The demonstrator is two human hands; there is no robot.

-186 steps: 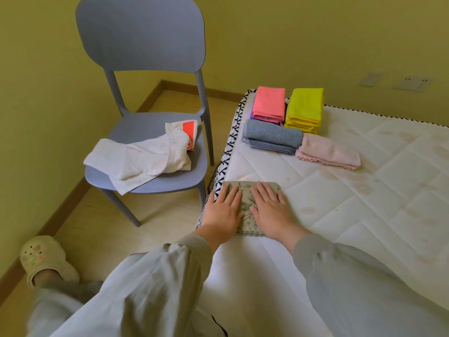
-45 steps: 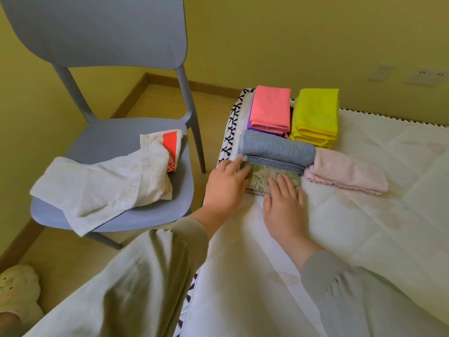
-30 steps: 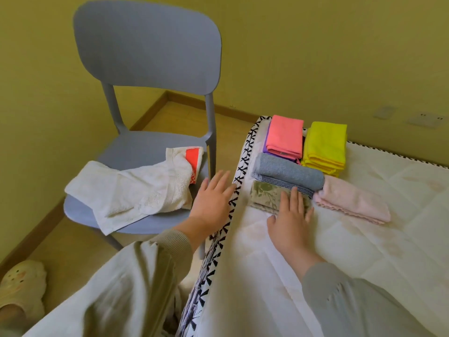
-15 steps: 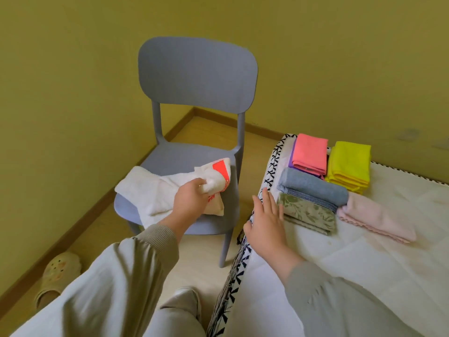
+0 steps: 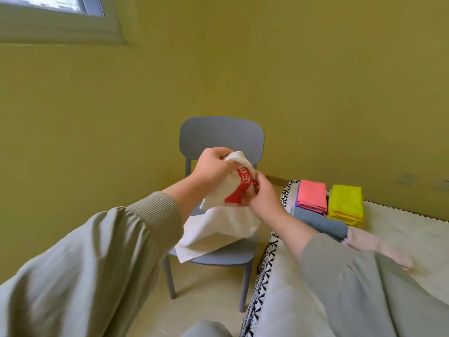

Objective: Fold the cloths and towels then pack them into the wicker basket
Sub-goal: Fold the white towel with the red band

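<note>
Lifted off chair [image 5: 218, 254]: one white towel [image 5: 218, 222], both hands; four folded visible.

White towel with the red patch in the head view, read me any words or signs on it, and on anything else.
White towel with the red patch, held by left hand and right hand: white characters in the red, too blurred and creased to read.
Nothing else carries text.

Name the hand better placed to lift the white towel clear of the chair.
Left hand, probably: it grips the white towel's top corner, highest up. The right hand pinches lower, by the red print.
</note>
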